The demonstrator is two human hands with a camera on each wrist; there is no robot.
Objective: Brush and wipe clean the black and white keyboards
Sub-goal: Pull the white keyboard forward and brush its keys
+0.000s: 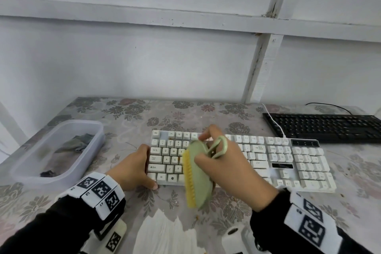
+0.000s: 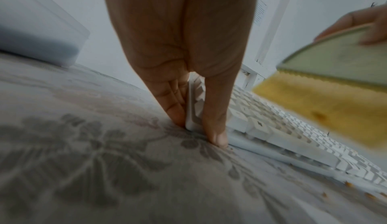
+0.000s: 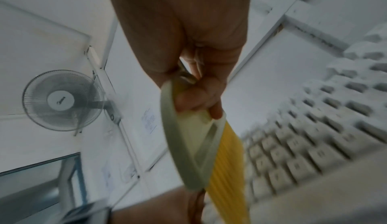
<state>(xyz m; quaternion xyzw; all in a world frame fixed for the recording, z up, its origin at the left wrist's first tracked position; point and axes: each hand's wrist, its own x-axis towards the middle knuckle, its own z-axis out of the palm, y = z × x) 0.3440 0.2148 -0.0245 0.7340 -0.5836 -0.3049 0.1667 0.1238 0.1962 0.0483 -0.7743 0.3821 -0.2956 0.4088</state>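
The white keyboard [image 1: 268, 161] lies across the middle of the floral table, and the black keyboard [image 1: 325, 128] sits behind it at the right. My left hand [image 1: 142, 168] holds the white keyboard's front-left corner [image 2: 282, 128], fingers [image 2: 173, 111] along the left edge and thumb at the front edge. My right hand [image 1: 226, 163] grips the loop handle of a green brush [image 1: 199, 177] with yellow bristles. The brush hangs on edge just above the keys, bristles facing left. In the right wrist view my right hand's fingers [image 3: 199, 98] curl through the brush handle [image 3: 188, 144].
A translucent plastic tub [image 1: 61, 180] holding a grey cloth [image 1: 76, 142] stands at the left. A white cable [image 1: 274, 121] crosses the black keyboard's left end. Small crumbs [image 2: 368, 195] lie on the cloth by the keyboard's front edge. White paper [image 1: 165, 231] lies near me.
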